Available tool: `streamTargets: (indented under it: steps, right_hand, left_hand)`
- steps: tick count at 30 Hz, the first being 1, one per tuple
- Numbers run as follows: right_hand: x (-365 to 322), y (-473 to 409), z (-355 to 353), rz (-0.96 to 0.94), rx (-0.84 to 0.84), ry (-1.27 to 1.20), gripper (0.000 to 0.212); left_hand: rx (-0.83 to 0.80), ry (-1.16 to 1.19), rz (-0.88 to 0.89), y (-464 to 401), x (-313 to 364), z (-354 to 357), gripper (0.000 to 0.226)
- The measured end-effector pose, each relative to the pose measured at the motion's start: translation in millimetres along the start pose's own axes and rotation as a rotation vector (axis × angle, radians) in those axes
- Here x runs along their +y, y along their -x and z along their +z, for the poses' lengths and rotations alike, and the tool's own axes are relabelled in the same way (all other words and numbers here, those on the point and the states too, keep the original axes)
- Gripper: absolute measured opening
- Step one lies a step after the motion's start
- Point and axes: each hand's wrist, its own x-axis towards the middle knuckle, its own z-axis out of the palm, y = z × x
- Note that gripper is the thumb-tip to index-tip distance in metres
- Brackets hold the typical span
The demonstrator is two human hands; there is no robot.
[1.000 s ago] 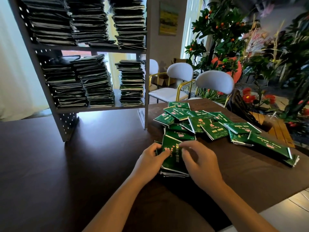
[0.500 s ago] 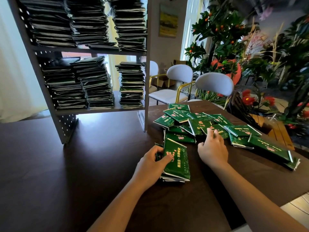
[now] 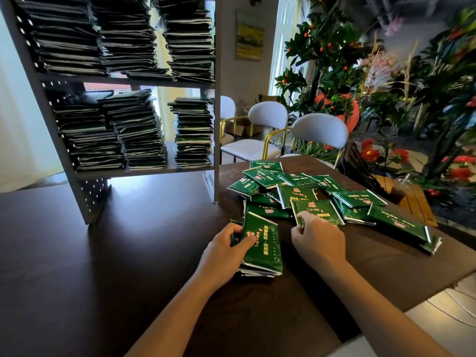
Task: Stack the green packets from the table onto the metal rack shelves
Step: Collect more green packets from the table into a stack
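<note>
Metal rack [image 3: 64, 161]: stands on the table in the upper left of the frame, with perforated side posts and two shelves in view.
Upper shelf [image 3: 123, 79]: carries three tall stacks of dark packets side by side, running out of the top of the frame.
Lower shelf [image 3: 144, 171]: holds three stacks as well; the right-hand one [image 3: 193, 132] is narrower and stands a little apart from the other two.
Table [image 3: 77, 253]: dark brown top, filling the lower left and centre of the frame.
Left hand [image 3: 223, 251]: centre of the frame, thumb lying on top of a small pile and fingers curled round its left edge, clasping it.
Small pile of green packets [image 3: 261, 247]: squared up on the table just right of the left hand, green face with pale print upward.
Right hand [image 3: 318, 239]: just right of that pile, thumb and forefinger pinching the near left corner of a single green packet [image 3: 318, 211].
Loose green packets [image 3: 360, 199]: scattered and overlapping on the table from centre to right of the frame, beyond and beside the right hand.
White chairs [image 3: 319, 130]: behind the table, upper centre.
Plants with orange fruit and red flowers [image 3: 334, 47]: upper right, partly blurred.
</note>
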Motion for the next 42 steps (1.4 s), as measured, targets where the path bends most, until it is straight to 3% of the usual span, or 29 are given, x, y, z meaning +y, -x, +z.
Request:
streamTargets:
  steps: [3, 7, 15, 24, 27, 31, 33, 35, 39, 42]
  right_hand:
    - [-2, 0, 3, 0.04, 0.012, -0.063, 0.037]
    - [2, -18, 7, 0.162, -0.222, -0.06, 0.077]
    - [-2, -1, 4, 0.024, -0.123, 0.119, 0.046]
    - [-30, 42, -20, 0.002, 0.111, -0.35, 0.037]
    - [-38, 56, -23, -0.136, 0.171, -0.446, 0.035]
    - [-39, 70, -15, -0.328, 0.06, -0.51, 0.041]
    - [-38, 74, -15, -0.337, -0.007, -0.545, 0.042]
    - [-38, 76, -18, -0.33, -0.044, -0.632, 0.047]
    - [-36, 58, -19, -0.139, 0.033, -0.875, 0.034]
    - [-30, 25, -15, -0.02, -0.033, -0.672, 0.033]
  left_hand:
    - [0.004, -0.006, 0.001, 1, 0, 0, 0.018]
    - [0.0, -0.008, 0.011, 1, 1, 1, 0.018]
    - [0.009, 0.018, 0.019, 0, -3, 2, 0.015]
    - [0.022, 0.014, 0.036, 2, -1, 2, 0.013]
    - [0.034, 0.012, 0.04, 2, 0, 3, 0.011]
    - [0.053, 0.122, 0.005, 3, 3, 2, 0.044]
    - [0.044, 0.154, -0.014, 2, 4, 1, 0.046]
    - [0.055, 0.079, 0.013, 1, 4, 0, 0.029]
    - [0.06, -0.017, 0.022, 1, 5, 0, 0.014]
    - [0.081, -0.011, 0.031, 2, 2, 0, 0.009]
